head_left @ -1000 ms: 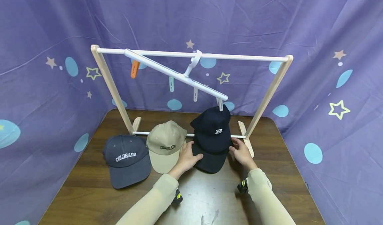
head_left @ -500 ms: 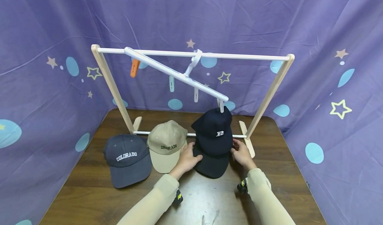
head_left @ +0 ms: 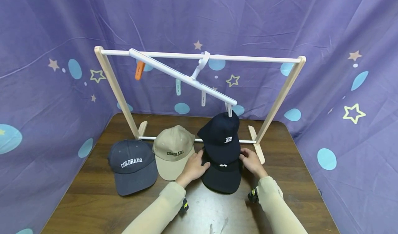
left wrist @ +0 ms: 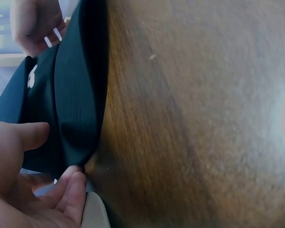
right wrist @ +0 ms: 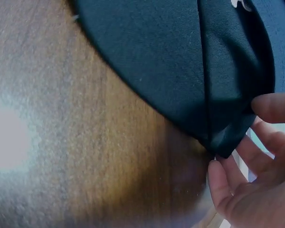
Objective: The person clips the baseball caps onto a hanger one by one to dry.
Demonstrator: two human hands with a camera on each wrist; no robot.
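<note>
A black cap (head_left: 222,182) lies brim-forward on the table, its crown mostly covered by a navy cap (head_left: 217,135) with a white R. That navy cap hangs from a white clip (head_left: 229,111) at the low end of the hanger. On the black cap's left side is my left hand (head_left: 193,166); the left wrist view shows its fingertips at the brim's corner and the thumb against the crown. My right hand (head_left: 252,162) holds the opposite edge, thumb (right wrist: 273,107) in front and fingers behind. White lettering on the black cap is partly hidden.
A beige cap (head_left: 172,142) and a dark grey cap (head_left: 133,177) lie to the left. The tilted white hanger (head_left: 169,69) hooks over the rack's rail (head_left: 255,59) and carries orange (head_left: 140,71), mint (head_left: 178,87) and white clips. A purple curtain (head_left: 342,71) surrounds the table.
The black cap has slid toward me from under the navy cap, so its brim and part of its lettering show more. My hands have stayed at its sides.
</note>
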